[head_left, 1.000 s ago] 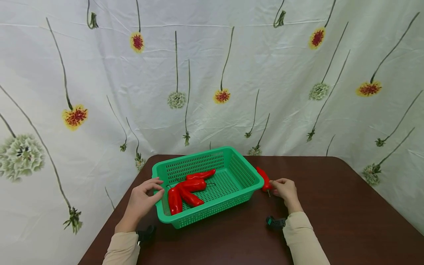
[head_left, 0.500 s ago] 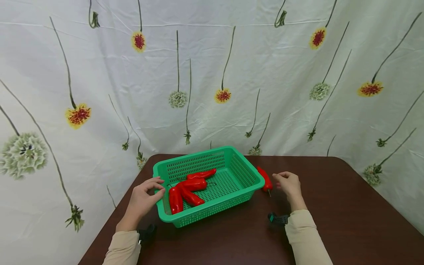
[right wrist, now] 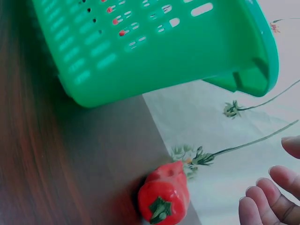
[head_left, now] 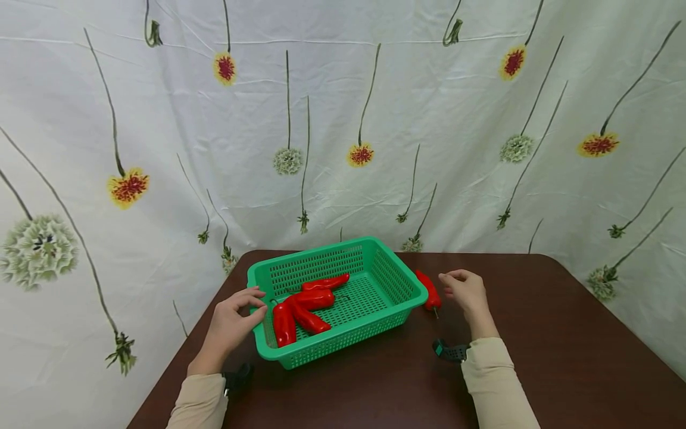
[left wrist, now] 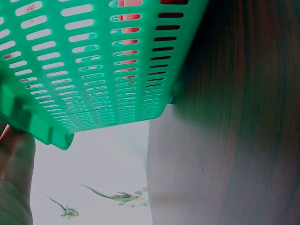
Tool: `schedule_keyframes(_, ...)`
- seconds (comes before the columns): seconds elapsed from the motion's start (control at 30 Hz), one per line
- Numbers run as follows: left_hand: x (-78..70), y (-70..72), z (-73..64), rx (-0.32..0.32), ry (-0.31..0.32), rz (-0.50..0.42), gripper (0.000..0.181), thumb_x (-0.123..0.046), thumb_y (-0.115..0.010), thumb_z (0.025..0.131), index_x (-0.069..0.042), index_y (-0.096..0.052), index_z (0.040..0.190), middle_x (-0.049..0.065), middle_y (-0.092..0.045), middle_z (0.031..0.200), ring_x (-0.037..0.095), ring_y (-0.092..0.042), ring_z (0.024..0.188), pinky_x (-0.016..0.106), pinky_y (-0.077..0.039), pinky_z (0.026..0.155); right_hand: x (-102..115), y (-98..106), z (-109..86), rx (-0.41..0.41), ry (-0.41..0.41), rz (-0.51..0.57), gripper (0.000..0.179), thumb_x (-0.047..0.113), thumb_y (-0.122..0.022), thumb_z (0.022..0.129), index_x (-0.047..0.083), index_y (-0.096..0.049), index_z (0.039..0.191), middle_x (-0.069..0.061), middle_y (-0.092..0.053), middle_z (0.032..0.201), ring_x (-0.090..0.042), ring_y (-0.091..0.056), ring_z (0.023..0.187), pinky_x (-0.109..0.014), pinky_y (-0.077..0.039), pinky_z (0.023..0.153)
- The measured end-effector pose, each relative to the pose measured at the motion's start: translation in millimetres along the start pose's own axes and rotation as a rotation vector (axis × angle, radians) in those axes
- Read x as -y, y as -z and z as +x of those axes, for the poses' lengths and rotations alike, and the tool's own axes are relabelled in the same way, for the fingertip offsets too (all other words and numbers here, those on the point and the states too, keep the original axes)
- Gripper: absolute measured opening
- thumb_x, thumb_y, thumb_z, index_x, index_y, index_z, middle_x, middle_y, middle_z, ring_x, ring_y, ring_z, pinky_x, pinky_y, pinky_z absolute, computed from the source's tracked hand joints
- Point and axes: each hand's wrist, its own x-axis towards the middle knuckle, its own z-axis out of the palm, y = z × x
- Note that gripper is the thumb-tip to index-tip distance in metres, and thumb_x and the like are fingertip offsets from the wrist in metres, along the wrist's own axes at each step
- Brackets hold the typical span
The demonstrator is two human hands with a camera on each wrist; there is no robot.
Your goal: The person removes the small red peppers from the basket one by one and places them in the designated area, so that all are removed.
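In the head view my left hand (head_left: 230,325) is at the left end of a green plastic basket (head_left: 375,319), thumb and fingers curved about its rim. The left wrist view shows its fingers (left wrist: 21,161) against the rim from outside, the tips partly hidden. Several red peppers (head_left: 308,299) lie in the basket's left half. One more red pepper (head_left: 430,292) lies on the table by the basket's right end, its green stem (right wrist: 160,209) facing the right wrist camera. My right hand (head_left: 467,292) is just right of that pepper, apart from it, fingers loosely bent around nothing.
Dark brown wood makes up the tabletop (head_left: 546,333), with rounded far corners. A pale flower-printed cloth (head_left: 332,119) hangs behind it. Each wrist wears a black strap, such as the right strap (head_left: 451,351).
My right hand has let go of the loose pepper and drawn back slightly to the right. That pepper stays by the basket. The left hand has kept its place at the rim.
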Motion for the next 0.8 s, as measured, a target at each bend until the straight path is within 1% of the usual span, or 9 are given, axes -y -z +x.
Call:
schedule_keyframes(0.17,0.1,0.3,0.1,0.0,0.003,0.003,0.005,-0.005,-0.072,0.087,-0.003,-0.076,0.089,0.016,-0.071,0.12,0.035,-0.06,0.125,0.002,-0.039,0.086,5.1,-4.1,0.8,0.037,0.015,0.043,0.039,0.025,-0.062,0.098,-0.005,-0.062,0.121,-0.023,-0.063,0.123,-0.037,-0.067,0.106,-0.045,-0.057,0.092)
schedule_keyframes(0.27,0.3,0.3,0.0,0.004,0.005,0.002,0.006,-0.005,-0.073,0.087,-0.002,-0.076,0.09,0.017,-0.071,0.12,0.035,-0.06,0.125,0.002,-0.039,0.087,8.5,-6.4,1.0,0.058,0.012,0.076,0.037,0.023,-0.062,0.098,-0.005,-0.062,0.121,-0.024,-0.064,0.122,-0.033,-0.068,0.101,-0.04,-0.059,0.088)
schedule_keyframes(0.43,0.4,0.2,0.3,0.005,0.004,0.001,0.006,-0.006,-0.072,0.087,-0.002,-0.076,0.09,0.017,-0.071,0.121,0.034,-0.06,0.125,0.003,-0.039,0.087,14.0,-7.5,-0.9,0.09,0.029,0.088,0.038,0.024,-0.062,0.098,-0.005,-0.062,0.122,-0.023,-0.064,0.121,-0.022,-0.069,0.092,-0.032,-0.059,0.083)
schedule_keyframes(0.5,0.5,0.1,0.6,0.003,0.003,0.003,0.005,-0.006,-0.073,0.087,-0.002,-0.076,0.089,0.016,-0.071,0.12,0.034,-0.06,0.125,0.003,-0.04,0.087,16.2,-7.6,-2.3,0.105,0.04,0.086,0.038,0.025,-0.062,0.098,-0.004,-0.062,0.123,-0.022,-0.064,0.12,-0.019,-0.068,0.09,-0.033,-0.059,0.085)
schedule_keyframes(0.6,1.1,-0.1,0.7,0.002,0.002,0.001,0.004,-0.005,-0.072,0.087,-0.004,-0.076,0.088,0.016,-0.071,0.12,0.035,-0.06,0.124,0.003,-0.04,0.086,20.2,-7.9,-3.9,0.138,0.056,0.09,0.039,0.026,-0.062,0.099,-0.003,-0.061,0.124,-0.02,-0.065,0.119,-0.018,-0.068,0.091,-0.038,-0.058,0.091)
schedule_keyframes(0.7,1.3,0.1,0.9,0.004,0.003,-0.008,0.004,-0.005,-0.072,0.087,-0.004,-0.076,0.088,0.016,-0.071,0.12,0.035,-0.059,0.125,0.002,-0.039,0.086,24.9,-8.3,-5.9,0.187,0.072,0.103,0.039,0.027,-0.062,0.099,-0.003,-0.06,0.125,-0.014,-0.066,0.114,-0.02,-0.067,0.094,-0.042,-0.056,0.095)
schedule_keyframes(0.8,0.9,0.5,0.7,0.006,0.005,-0.015,0.005,-0.004,-0.071,0.087,-0.003,-0.076,0.089,0.018,-0.07,0.121,0.036,-0.059,0.125,0.001,-0.038,0.086,30.0,-9.6,-8.0,0.234,0.091,0.107,0.04,0.027,-0.062,0.099,-0.003,-0.06,0.125,-0.008,-0.066,0.112,-0.018,-0.067,0.093,-0.043,-0.055,0.097)
